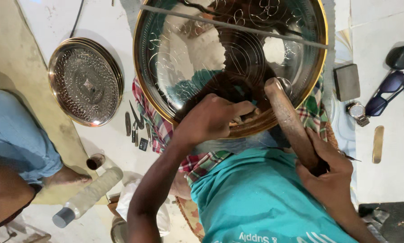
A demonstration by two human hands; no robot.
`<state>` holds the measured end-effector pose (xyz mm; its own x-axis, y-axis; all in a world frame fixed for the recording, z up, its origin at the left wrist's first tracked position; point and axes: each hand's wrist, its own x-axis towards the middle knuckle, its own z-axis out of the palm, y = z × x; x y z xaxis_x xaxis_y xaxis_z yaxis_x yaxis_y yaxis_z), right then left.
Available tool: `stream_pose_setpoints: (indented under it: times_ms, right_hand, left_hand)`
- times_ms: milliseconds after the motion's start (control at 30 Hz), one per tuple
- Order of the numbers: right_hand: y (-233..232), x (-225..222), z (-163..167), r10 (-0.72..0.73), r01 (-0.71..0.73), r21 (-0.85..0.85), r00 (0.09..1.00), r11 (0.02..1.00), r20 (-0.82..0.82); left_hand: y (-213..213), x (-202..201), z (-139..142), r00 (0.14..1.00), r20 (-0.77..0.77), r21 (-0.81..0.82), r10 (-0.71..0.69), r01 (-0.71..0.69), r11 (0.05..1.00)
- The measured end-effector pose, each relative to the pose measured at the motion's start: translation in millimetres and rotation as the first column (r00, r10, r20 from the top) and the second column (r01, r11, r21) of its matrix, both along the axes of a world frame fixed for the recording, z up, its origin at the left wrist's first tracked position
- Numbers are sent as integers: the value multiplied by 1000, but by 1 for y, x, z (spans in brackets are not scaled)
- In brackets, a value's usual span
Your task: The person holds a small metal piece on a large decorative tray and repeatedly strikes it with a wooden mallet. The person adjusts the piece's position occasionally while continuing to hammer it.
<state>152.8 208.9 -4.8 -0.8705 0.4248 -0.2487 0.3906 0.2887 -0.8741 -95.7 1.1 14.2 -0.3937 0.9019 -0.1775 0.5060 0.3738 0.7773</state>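
A large round shiny metal tray [175, 67] with a brass rim and engraved curls fills the top middle, resting on a checked cloth [154, 123]. My left hand [213, 118] is closed at the tray's near rim, gripping a small chisel-like tool that is mostly hidden by the fingers. My right hand [330, 173] grips the lower end of a thick wooden mallet [288, 118] whose head lies over the tray's rim, just right of my left hand. A thin metal rod [238, 28] lies across the tray's top.
A smaller engraved metal plate stack [86, 81] lies left. Several small chisels [134, 125] sit beside the cloth. A plastic bottle [87, 198] lies lower left by another person's leg [17, 139]. Sunglasses [388, 90], wristwatch [357, 111] and a grey block [346, 82] are right.
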Motion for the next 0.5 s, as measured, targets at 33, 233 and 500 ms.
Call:
stream_pose_setpoints:
  times_ms: [33,233,500]
  right_hand:
    - [-1,1,-1,6,-6,16,1000,1000,-24]
    - [-1,-7,6,-13,40,215,992,976,-125]
    - [12,-44,27,81,-61,118,981,991,-174]
  left_hand:
    - [-2,-1,-1,1000,-10,25,-15,15,1000]
    - [-6,1,-8,999,-23,0,-23,23,1000]
    - [-8,10,-6,996,-39,18,74,-73,997]
